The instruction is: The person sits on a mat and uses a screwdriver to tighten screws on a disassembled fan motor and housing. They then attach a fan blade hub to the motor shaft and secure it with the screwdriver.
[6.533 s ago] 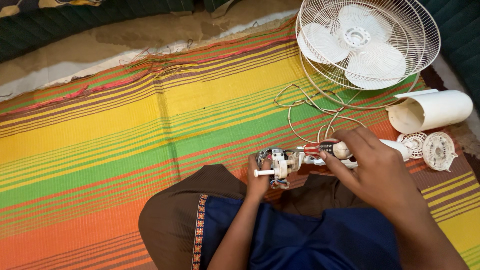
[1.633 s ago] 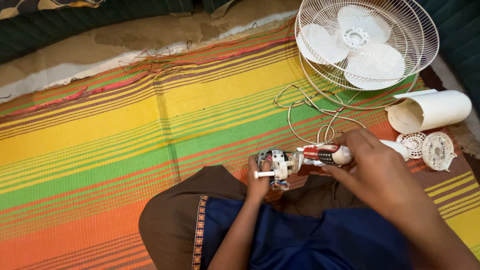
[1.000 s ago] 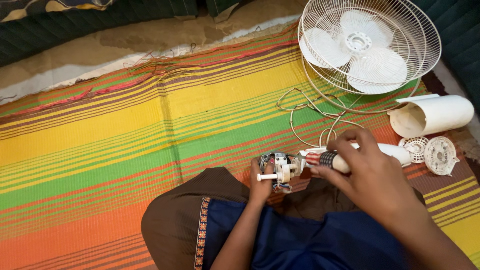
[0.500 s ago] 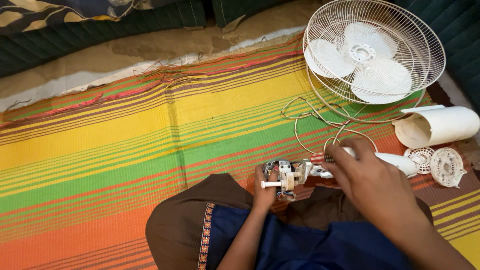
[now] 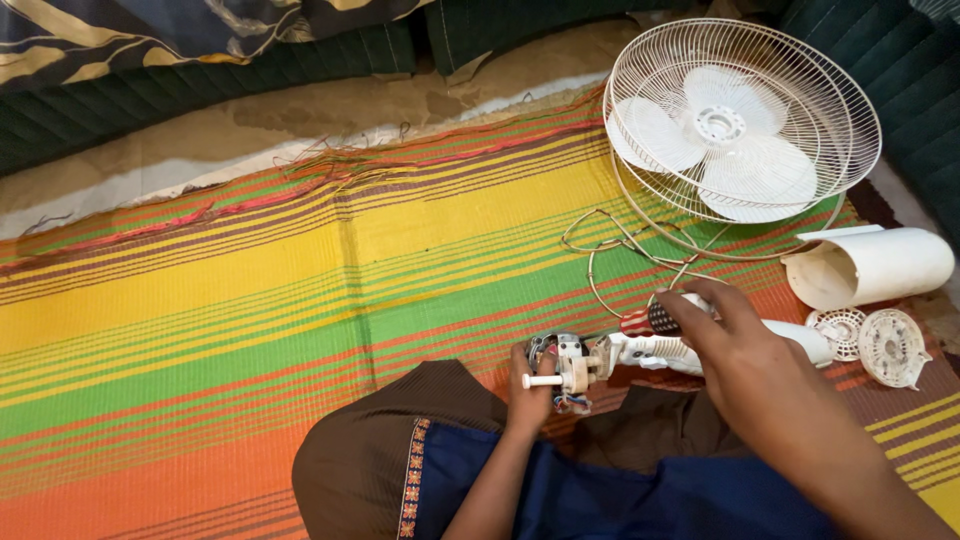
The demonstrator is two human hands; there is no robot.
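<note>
I sit on a striped mat with a small fan motor (image 5: 562, 364) in front of my knees. My left hand (image 5: 530, 392) grips the motor from below, its white shaft pointing left. A white neck piece (image 5: 655, 351) runs right from the motor. My right hand (image 5: 745, 372) holds a screwdriver with a red and black handle (image 5: 650, 320) over that neck piece, fingers curled around the handle. The tool's tip is hidden.
A white wire fan guard with a white blade (image 5: 735, 130) lies at the upper right, cable loops (image 5: 620, 250) below it. A white cylindrical housing (image 5: 875, 265) and two round white plastic parts (image 5: 870, 342) lie at the right. Dark cushions edge the mat.
The view has tilted, so everything sits lower in the frame. My right hand has drawn the screwdriver handle back to the right and slightly up; my left hand keeps its hold on the motor.
</note>
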